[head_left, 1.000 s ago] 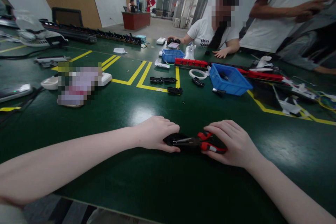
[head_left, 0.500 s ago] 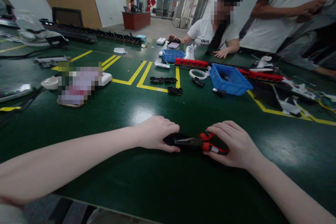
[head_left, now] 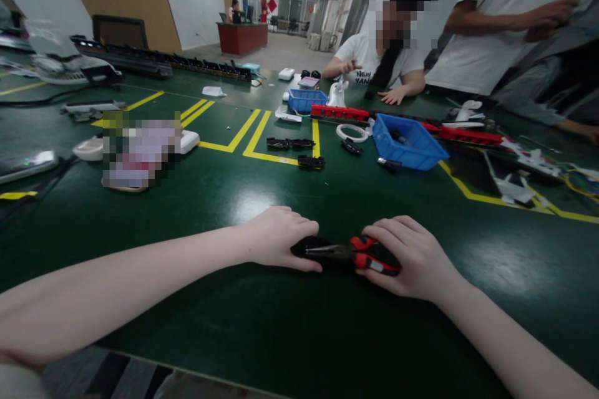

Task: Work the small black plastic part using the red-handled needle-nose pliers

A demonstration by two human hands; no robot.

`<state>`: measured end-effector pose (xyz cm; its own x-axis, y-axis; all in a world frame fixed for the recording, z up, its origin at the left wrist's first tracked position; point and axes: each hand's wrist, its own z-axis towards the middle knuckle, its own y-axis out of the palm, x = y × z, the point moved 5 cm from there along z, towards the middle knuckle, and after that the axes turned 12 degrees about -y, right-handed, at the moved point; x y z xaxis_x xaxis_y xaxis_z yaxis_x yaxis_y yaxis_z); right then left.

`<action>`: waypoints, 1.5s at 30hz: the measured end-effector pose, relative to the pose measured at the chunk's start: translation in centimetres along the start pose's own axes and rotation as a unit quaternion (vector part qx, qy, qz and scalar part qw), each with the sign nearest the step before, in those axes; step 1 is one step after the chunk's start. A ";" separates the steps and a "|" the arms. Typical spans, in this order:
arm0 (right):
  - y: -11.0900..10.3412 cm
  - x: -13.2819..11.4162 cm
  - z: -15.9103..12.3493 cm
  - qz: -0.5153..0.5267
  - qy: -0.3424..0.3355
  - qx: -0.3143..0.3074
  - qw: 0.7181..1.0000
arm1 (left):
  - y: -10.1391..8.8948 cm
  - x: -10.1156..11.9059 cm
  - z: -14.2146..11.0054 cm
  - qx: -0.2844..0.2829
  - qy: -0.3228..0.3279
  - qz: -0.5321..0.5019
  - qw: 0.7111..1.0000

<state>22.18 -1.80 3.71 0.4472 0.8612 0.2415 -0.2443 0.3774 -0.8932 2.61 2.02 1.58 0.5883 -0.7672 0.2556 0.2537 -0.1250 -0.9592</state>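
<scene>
The right fingers (head_left: 384,232) were wrapped around the red-handled pliers (head_left: 350,252), whose tips lay at a black part (head_left: 301,244) held between the left fingers (head_left: 306,227); a blue bin (head_left: 418,160) stood beyond the right fingers.

On the near side of the grip, bare table (head_left: 337,336) ran to the edge, leaving a hand room to pass. Just beyond the grip, another open strip reached the black parts (head_left: 311,162). Farther off, to their right, the ring (head_left: 352,139) and bin (head_left: 407,153) stood in the way. The left forearm (head_left: 140,280) barred the grip's left, with the phone (head_left: 140,159) beyond; the right hand (head_left: 412,255) closed the right.
</scene>
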 end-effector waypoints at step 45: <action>-0.1 0.1 0.1 0.010 0.005 0.012 1.000 | 0.0 -0.1 -0.1 0.000 0.012 -0.023 1.000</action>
<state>22.16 -1.67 3.83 0.4514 0.8648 0.2200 -0.2741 0.3690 -0.8881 2.44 2.04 1.56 0.5576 -0.7751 0.2971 0.2802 -0.1611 -0.9463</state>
